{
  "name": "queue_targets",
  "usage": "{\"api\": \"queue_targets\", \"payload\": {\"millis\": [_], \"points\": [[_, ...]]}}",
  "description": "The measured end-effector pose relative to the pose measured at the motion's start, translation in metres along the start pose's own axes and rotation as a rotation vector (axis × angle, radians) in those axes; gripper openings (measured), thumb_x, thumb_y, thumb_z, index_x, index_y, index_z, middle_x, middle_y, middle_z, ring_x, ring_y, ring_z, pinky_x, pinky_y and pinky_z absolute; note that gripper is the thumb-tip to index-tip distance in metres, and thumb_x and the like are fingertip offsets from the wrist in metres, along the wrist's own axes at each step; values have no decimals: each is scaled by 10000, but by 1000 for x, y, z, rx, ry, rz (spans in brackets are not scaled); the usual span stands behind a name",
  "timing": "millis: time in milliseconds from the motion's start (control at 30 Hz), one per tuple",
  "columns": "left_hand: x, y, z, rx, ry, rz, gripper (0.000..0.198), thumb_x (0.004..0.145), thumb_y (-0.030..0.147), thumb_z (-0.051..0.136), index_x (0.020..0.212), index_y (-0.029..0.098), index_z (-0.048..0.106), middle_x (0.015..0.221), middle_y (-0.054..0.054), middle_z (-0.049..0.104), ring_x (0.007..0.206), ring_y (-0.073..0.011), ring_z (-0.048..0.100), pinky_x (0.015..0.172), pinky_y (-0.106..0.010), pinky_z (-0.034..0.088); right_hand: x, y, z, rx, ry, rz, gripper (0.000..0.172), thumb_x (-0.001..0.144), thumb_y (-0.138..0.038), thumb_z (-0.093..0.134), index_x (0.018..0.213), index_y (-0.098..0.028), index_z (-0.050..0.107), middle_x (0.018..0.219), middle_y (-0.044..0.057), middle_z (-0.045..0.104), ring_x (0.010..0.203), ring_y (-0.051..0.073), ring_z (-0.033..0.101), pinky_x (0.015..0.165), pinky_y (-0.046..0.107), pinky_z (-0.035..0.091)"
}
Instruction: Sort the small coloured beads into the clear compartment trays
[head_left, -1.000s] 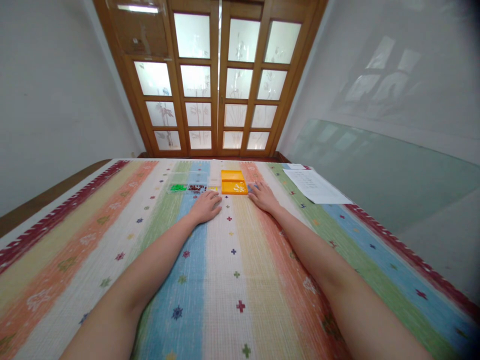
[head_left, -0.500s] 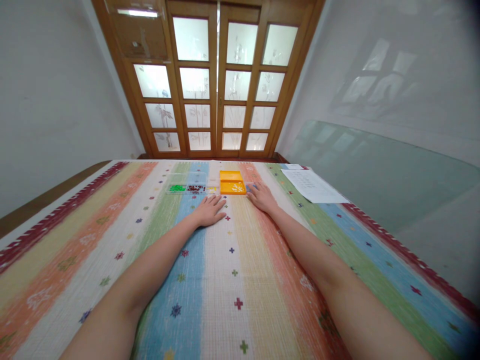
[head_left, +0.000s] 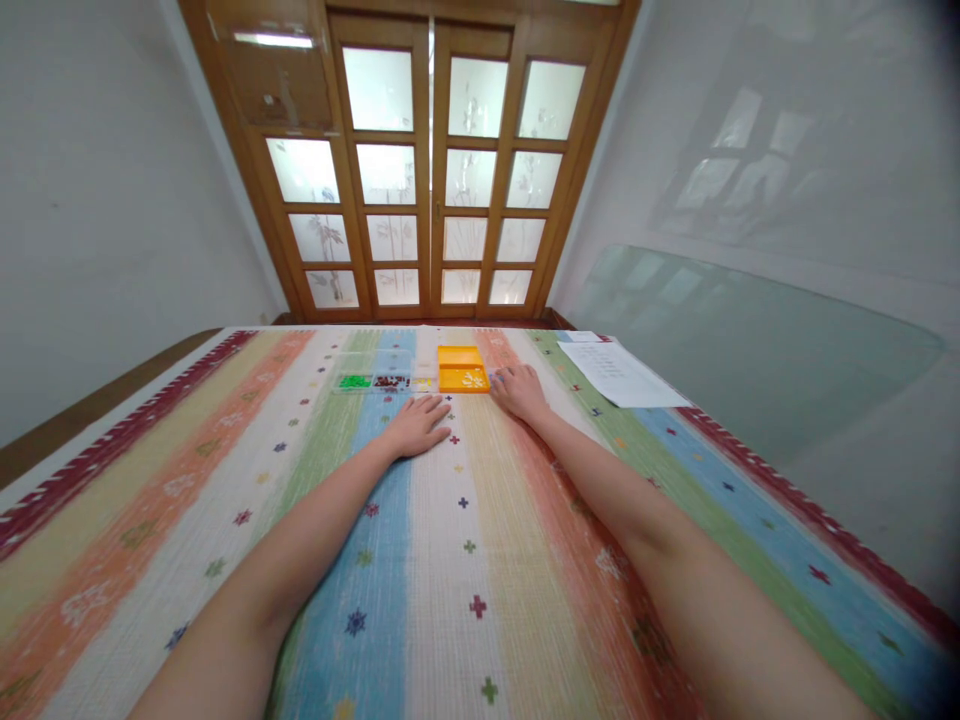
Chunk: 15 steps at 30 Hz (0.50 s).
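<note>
My left hand (head_left: 418, 426) lies flat on the striped tablecloth, fingers spread, with nothing in it. Just beyond its fingertips stands a clear divided box (head_left: 335, 384) with its lid raised. Its compartments hold green pieces (head_left: 355, 382), dark red pieces (head_left: 391, 383) and a few small yellow pieces (head_left: 423, 384). Right of this is an open orange-yellow box (head_left: 463, 368) with small white pieces (head_left: 474, 379) in it. My right hand (head_left: 519, 389) rests at that box's right edge, fingers apart and a little bent. Something small and bluish is partly covered by those fingers; its kind is unclear.
Sheets of paper with writing (head_left: 621, 374) lie at the table's right side. The striped tablecloth (head_left: 442, 580) covers the table. A glass-paned wooden door (head_left: 427, 200) stands beyond the far edge, and a pale glass panel (head_left: 720, 350) leans by the right wall.
The view has tilted slightly, so the table sits a little lower in the picture. My right fingers have shifted slightly over the bluish thing. My left hand stays in place.
</note>
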<state>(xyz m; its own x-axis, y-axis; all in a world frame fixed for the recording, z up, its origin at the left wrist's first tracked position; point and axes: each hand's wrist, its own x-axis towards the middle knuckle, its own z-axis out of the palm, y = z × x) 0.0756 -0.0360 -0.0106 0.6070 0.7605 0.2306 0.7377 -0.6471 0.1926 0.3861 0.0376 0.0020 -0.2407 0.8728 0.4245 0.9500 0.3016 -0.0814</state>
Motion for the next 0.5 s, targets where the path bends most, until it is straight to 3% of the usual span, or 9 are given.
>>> {"api": "queue_targets", "payload": {"millis": [167,300,500], "points": [[0,1,0,12,-1,-6,580,1046,569,471,1550,287,533,1682,-104,421,1552,-296,388,1275,-519,267,52,-5,14,135,-64,236,378,1043,-414,463,1097,-218,782,1163,146,761,1081,292,678,972,397,487],[0,1,0,15,-3,-1,587,1054,568,444,1556,277,529,1684,-105,417,1553,-303,383,1276,-521,264,85,-9,29,199,-156,335,367,987,-438,559,1187,-211,766,1147,156,773,1076,310,705,962,410,508],[-1,2,-1,7,-10,-15,586,1057,574,427,1554,281,530,1690,-101,408,1554,-320,379,1272,-545,267,113,-13,42,259,-163,413,441,920,-406,637,1288,-170,697,1172,197,763,1078,317,723,957,423,532]]}}
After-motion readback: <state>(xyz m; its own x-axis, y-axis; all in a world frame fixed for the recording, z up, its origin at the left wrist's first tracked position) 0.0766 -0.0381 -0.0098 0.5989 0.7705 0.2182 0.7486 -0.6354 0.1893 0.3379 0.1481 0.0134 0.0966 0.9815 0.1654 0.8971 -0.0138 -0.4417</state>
